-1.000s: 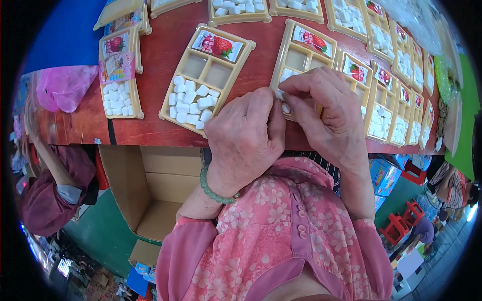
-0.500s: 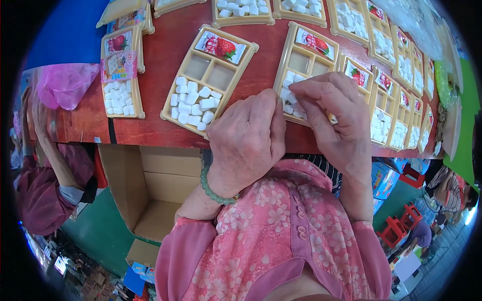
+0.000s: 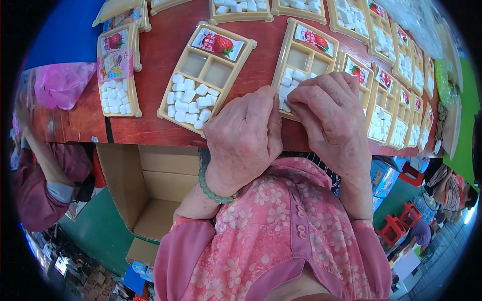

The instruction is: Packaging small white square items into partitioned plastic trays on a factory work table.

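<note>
My left hand is closed, fingers curled down at the table's near edge between two cream plastic trays. What it holds, if anything, is hidden. My right hand is pinched over the near end of the right tray, hiding part of it; I cannot make out anything between its fingertips. Small white cube-like pieces show beside those fingers. To the left lies the other tray, tilted, with white pieces in its near compartment, two bare compartments and a strawberry-printed packet at the far end.
More filled trays stand in a row at the right and along the back. A tray with a pink printed label lies left, near a pink plastic bag. Below the table edge is an open cardboard box. A co-worker's arm shows far left.
My right hand's fingertips have dropped slightly toward the near end of the right tray. My left hand has barely moved. The co-worker's arm at the left has shifted.
</note>
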A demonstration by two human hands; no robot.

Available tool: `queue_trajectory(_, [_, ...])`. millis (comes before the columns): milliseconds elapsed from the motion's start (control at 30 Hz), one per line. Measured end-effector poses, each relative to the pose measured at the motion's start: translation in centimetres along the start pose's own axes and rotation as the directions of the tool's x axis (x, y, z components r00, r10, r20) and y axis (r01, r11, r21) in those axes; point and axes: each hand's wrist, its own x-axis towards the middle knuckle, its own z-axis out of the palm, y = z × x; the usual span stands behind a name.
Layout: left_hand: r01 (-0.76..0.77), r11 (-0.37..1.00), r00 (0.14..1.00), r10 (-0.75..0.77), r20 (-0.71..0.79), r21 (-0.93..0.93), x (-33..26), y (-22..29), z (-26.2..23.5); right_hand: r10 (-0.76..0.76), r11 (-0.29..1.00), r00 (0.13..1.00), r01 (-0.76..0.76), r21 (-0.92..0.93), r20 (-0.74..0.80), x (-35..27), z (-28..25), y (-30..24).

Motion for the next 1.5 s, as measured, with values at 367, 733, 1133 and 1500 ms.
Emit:
queue_trajectory(367, [0.001, 1.000, 1.000, -0.002, 0.007, 0.015, 0.0, -0.1, 0.0, -0.025, 0.999, 0.999, 0.026, -0.020, 0.019, -0.1, 0.2, 0.4])
queue_trajectory(733, [0.008, 0.999, 1.000, -0.007, -0.016, 0.032, 0.2, 0.1, 0.2, -0.062, 0.997, 0.998, 0.063, -0.042, 0.006, -0.5, 0.4, 0.8])
queue_trajectory(1133, [-0.001, 0.999, 1.000, 0.002, -0.012, 0.035, 0.1, 0.2, 0.0, 0.045, 0.998, 0.998, -0.044, 0.034, -0.041, -1.4, -2.0, 0.4])
queue_trajectory(1500, [-0.061, 0.996, 0.998, 0.061, 0.009, 0.062, 0.1, -0.1, 0.0, 0.023, 0.990, 0.999, -0.018, -0.140, 0.033, -3.4, -1.4, 0.0])
